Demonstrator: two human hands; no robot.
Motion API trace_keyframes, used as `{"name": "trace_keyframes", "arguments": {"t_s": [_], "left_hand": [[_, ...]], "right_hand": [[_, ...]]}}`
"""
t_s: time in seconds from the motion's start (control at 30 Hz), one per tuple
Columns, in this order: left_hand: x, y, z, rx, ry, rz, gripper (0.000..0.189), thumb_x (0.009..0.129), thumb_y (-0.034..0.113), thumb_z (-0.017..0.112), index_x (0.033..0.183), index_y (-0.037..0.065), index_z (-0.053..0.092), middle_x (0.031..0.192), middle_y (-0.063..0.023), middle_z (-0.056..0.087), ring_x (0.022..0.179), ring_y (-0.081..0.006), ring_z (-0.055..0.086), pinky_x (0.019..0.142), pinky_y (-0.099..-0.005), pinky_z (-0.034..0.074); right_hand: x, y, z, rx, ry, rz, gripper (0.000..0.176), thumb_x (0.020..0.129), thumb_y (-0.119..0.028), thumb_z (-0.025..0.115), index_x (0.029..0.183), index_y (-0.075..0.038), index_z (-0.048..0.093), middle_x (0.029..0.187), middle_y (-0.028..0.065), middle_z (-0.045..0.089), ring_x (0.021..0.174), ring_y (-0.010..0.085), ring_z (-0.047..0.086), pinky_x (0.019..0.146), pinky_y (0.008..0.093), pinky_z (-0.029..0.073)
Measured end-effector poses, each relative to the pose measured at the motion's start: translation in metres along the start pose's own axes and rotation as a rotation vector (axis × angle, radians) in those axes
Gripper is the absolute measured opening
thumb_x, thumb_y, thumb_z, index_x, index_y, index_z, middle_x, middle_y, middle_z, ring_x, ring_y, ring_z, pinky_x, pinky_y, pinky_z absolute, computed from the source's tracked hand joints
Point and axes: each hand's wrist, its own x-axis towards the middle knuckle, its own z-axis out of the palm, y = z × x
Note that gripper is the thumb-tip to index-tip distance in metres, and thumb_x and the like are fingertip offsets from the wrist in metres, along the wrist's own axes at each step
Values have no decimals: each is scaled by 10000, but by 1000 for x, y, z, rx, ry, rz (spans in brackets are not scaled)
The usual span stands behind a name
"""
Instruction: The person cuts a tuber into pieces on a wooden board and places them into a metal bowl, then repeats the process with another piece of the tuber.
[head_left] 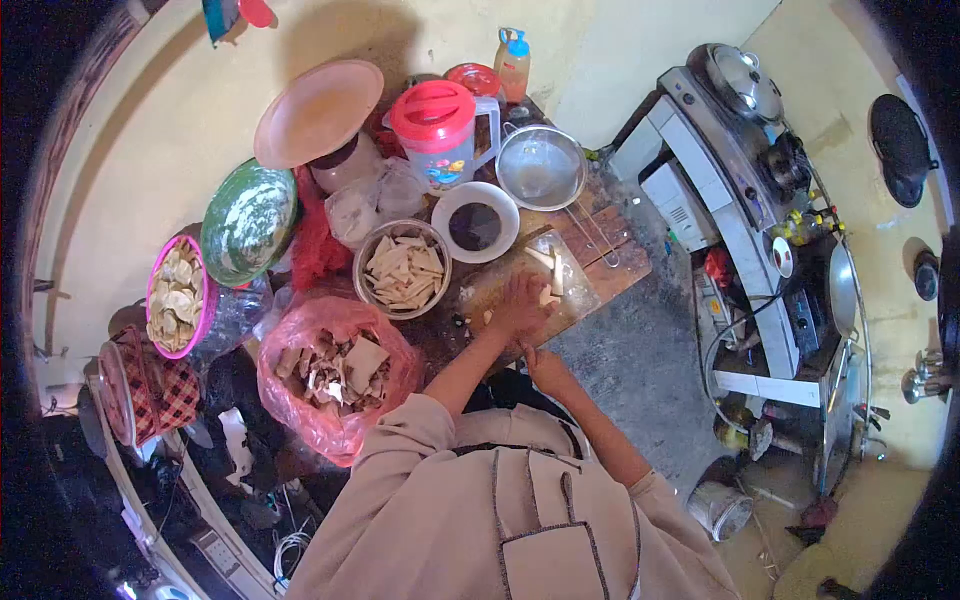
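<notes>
My left hand (520, 308) lies with fingers spread on a worn cutting board (578, 290), over pale cut pieces. Pale sticks (556, 268) lie on the board just beyond its fingertips. At the board's near edge my right hand (543, 368) is closed, close to the left wrist; what its fingers wrap round is hidden. Left of the board stands a metal bowl (360, 290) full of pale cut strips (403, 273). Nearer my left arm, a pink plastic bag (400, 370) gapes around brownish and pale slabs (362, 365).
Behind the board are a white bowl (506, 200) of dark liquid, a strainer (540, 165) with its handle over the table edge, and a red-lidded pitcher (435, 125). A green basin (215, 225) and pink-rimmed basket (152, 300) stand left. A stove (715, 125) is at right.
</notes>
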Motion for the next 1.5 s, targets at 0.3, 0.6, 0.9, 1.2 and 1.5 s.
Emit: {"name": "trace_keyframes", "arguments": {"t_s": [0.3, 0.6, 0.9, 1.2, 1.5], "left_hand": [[0, -23, 22, 34, 41, 17, 541, 788, 442, 486, 1100, 15, 368, 1129, -231, 339, 1093, -409, 308, 942, -530, 217], [-3, -25, 32, 257, 4, 154, 593, 788, 465, 452, 1138, -4, 357, 1172, -245, 323, 1107, -411, 313, 919, -540, 250], [-19, -14, 22, 255, 121, 218, 492, 756, 396, 503, 1056, 17, 412, 1079, -208, 404, 1017, -383, 379, 853, -503, 308], [-15, -8, -21, -133, 420, 74, 280, 787, 219, 495, 974, 18, 444, 955, -195, 442, 895, -343, 442, 736, -437, 360], [-99, 5, -21, -7, 365, -387, 439, 719, 265, 628, 1036, 22, 447, 969, -161, 454, 901, -320, 463, 768, -396, 381]], "right_hand": [[-4, -13, -22, -50, -25, -32, 392, 901, -288, 277, 1021, 9, 503, 713, 245, 563, 649, 443, 535, 606, 505, 444], [0, 4, 20, 20, 214, 36, 475, 902, -293, 266, 733, 50, 547, 683, 296, 544, 677, 438, 552, 599, 514, 443], [-23, -41, -15, -28, 254, 21, 487, 897, -344, 301, 719, 23, 568, 665, 270, 560, 638, 418, 568, 589, 507, 451], [6, 21, 12, 273, 91, 38, 531, 895, -398, 301, 685, 15, 560, 636, 242, 554, 629, 387, 566, 553, 457, 434], [-10, -5, -3, 272, 213, 112, 578, 901, -429, 261, 837, 71, 544, 816, 272, 557, 810, 436, 530, 700, 473, 418]]}}
